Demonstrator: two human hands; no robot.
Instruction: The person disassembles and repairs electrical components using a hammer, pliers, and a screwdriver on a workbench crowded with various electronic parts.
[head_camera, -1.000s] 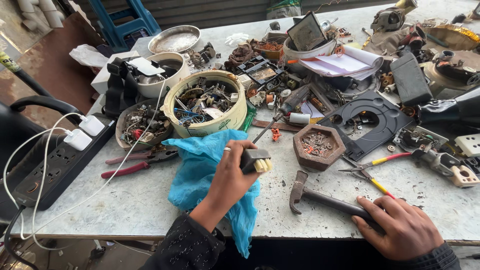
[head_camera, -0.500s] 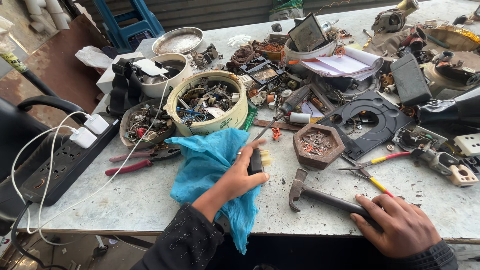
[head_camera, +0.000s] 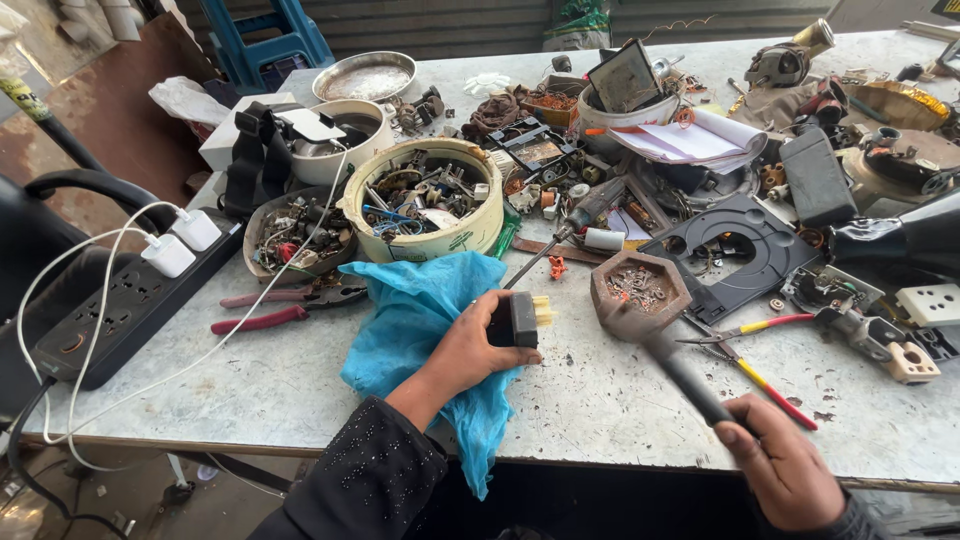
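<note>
Two bare hands are seen above a cluttered stone table. A small black block with a yellow end is gripped in the closed fingers of the left hand, over a crumpled blue cloth. A hammer is clenched by its dark handle in the right hand, its blurred head raised just beside a hexagonal wooden dish of small parts

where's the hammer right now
In the head view, the hammer is lifted at lower right, gripped by the right hand, its head blurred just before the octagonal dish.
</note>
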